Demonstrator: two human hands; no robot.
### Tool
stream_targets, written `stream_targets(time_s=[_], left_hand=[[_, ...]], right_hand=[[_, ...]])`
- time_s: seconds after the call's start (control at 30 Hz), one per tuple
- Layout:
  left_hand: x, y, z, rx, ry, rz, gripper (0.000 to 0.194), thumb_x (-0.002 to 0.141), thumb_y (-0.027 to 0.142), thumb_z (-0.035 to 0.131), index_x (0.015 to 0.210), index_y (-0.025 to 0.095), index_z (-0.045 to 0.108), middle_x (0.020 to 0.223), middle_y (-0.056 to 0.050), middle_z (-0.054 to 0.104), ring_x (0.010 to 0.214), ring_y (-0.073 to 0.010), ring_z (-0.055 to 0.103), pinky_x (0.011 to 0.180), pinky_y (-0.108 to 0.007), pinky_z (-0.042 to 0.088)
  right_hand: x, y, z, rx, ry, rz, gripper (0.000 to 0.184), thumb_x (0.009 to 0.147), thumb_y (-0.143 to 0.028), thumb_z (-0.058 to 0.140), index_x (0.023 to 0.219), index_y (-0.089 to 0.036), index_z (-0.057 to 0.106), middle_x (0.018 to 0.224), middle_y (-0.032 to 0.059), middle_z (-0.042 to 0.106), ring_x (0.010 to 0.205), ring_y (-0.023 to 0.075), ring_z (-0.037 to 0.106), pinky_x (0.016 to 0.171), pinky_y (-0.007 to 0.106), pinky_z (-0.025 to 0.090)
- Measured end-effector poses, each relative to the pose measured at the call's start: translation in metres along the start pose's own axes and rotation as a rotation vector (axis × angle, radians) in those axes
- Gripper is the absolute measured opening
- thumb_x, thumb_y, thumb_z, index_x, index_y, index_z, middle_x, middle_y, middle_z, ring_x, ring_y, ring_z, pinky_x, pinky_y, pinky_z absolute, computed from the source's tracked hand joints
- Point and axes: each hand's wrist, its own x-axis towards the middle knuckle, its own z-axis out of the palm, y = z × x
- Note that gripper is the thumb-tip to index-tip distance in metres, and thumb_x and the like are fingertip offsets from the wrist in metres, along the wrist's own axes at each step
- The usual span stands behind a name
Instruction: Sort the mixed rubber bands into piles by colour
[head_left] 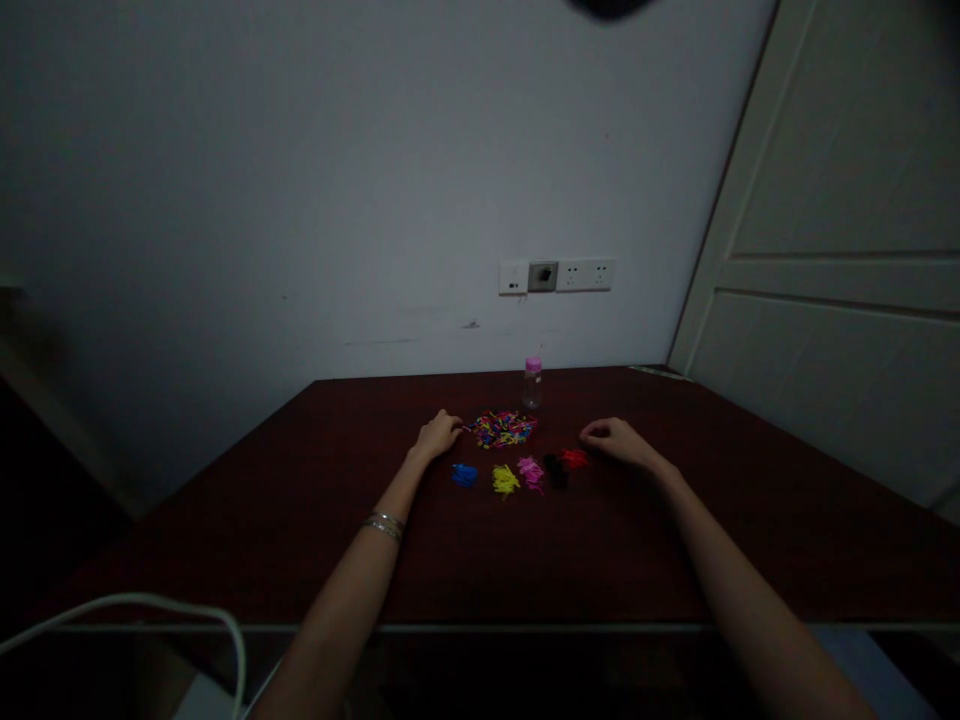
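Note:
My left hand point(439, 433) rests at the left edge of a mixed pile point(504, 429) of small, thin, many-coloured pieces. Its fingertips are pinched beside a small piece; whether they grip it is too small to tell. To the right, my right hand point(616, 440) hovers or rests just beyond the red pile point(574, 458), fingers closed together, their contents hidden. Nearer to me, single-colour piles lie in a row: blue point(464, 475), then a yellow pile point(505, 480), a pink pile point(531, 472) and a black pile point(556, 470) touching the red one.
A clear bottle with a pink cap point(532, 384) stands behind the mixed pile. The dark red table point(525, 560) meets a wall with sockets point(585, 275). At the right is a pale panelled door point(840, 270). A white cable point(142, 599) loops at the lower left.

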Motion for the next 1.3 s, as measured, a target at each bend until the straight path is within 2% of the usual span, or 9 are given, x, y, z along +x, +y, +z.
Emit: stream_targets(time_s=[0.33, 0.53, 0.73, 0.8, 0.93, 1.1, 1.17, 1.3], left_hand=[[0.002, -0.003, 0.004, -0.066, 0.079, 0.038, 0.022, 0.079, 0.03, 0.05, 0.092, 0.022, 0.065, 0.101, -0.007, 0.054, 0.092, -0.0185, 0.053, 0.076, -0.026, 0.042], [0.007, -0.006, 0.01, -0.184, 0.114, 0.04, 0.018, 0.074, 0.026, 0.054, 0.083, 0.019, 0.068, 0.095, -0.006, 0.058, 0.086, -0.0162, 0.054, 0.074, -0.023, 0.041], [0.014, -0.005, 0.01, -0.351, 0.159, 0.118, 0.016, 0.068, 0.021, 0.057, 0.077, 0.014, 0.069, 0.085, -0.006, 0.063, 0.08, -0.015, 0.055, 0.074, -0.023, 0.041], [0.015, 0.003, 0.006, -0.443, 0.12, 0.191, 0.017, 0.067, 0.022, 0.058, 0.075, 0.013, 0.07, 0.08, -0.006, 0.064, 0.076, -0.0143, 0.056, 0.071, -0.022, 0.042], [0.009, 0.034, -0.005, -0.619, -0.104, 0.356, 0.02, 0.067, 0.024, 0.058, 0.074, 0.009, 0.069, 0.07, -0.005, 0.064, 0.065, -0.0121, 0.056, 0.061, -0.02, 0.041], [-0.007, 0.07, -0.009, -0.627, -0.319, 0.546, 0.02, 0.067, 0.024, 0.06, 0.074, 0.009, 0.07, 0.068, -0.004, 0.064, 0.064, -0.0101, 0.054, 0.059, -0.018, 0.039], [-0.01, 0.076, -0.006, -0.612, -0.344, 0.562, 0.019, 0.067, 0.024, 0.06, 0.075, 0.01, 0.07, 0.068, -0.004, 0.064, 0.063, -0.0097, 0.053, 0.058, -0.017, 0.038], [-0.012, 0.08, 0.0, -0.619, -0.32, 0.519, 0.017, 0.066, 0.021, 0.06, 0.074, 0.01, 0.07, 0.068, -0.004, 0.064, 0.061, -0.0099, 0.054, 0.056, -0.018, 0.038]], right_hand=[[0.0, -0.001, 0.003, -0.028, -0.002, 0.005, 0.027, 0.068, -0.029, 0.051, 0.081, -0.012, 0.068, 0.082, 0.0067, 0.068, 0.076, 0.0191, 0.06, 0.07, 0.026, 0.042], [0.0, 0.001, 0.003, -0.04, -0.013, 0.004, 0.027, 0.069, -0.03, 0.051, 0.082, -0.013, 0.068, 0.084, 0.0065, 0.068, 0.077, 0.0189, 0.06, 0.07, 0.025, 0.043], [0.0, 0.0, 0.003, -0.068, 0.003, -0.026, 0.027, 0.07, -0.029, 0.05, 0.081, -0.013, 0.068, 0.083, 0.0065, 0.068, 0.077, 0.0188, 0.061, 0.071, 0.025, 0.043], [-0.001, 0.0, 0.004, -0.07, 0.005, -0.029, 0.026, 0.07, -0.028, 0.05, 0.081, -0.013, 0.068, 0.083, 0.0066, 0.068, 0.077, 0.0188, 0.061, 0.071, 0.025, 0.043], [-0.001, -0.001, 0.004, -0.072, 0.0, -0.041, 0.026, 0.071, -0.028, 0.05, 0.082, -0.012, 0.068, 0.084, 0.0071, 0.068, 0.077, 0.0187, 0.061, 0.07, 0.025, 0.043], [0.002, 0.001, 0.004, -0.079, -0.014, -0.036, 0.025, 0.07, -0.029, 0.051, 0.081, -0.014, 0.068, 0.084, 0.0062, 0.069, 0.078, 0.0185, 0.061, 0.072, 0.025, 0.044], [0.002, 0.002, 0.004, -0.082, -0.014, -0.036, 0.025, 0.07, -0.029, 0.051, 0.081, -0.015, 0.068, 0.084, 0.0061, 0.068, 0.079, 0.0186, 0.061, 0.072, 0.025, 0.044], [0.003, 0.002, 0.004, -0.082, -0.009, -0.035, 0.025, 0.07, -0.028, 0.051, 0.08, -0.014, 0.069, 0.084, 0.0066, 0.068, 0.078, 0.0194, 0.061, 0.072, 0.026, 0.044]])
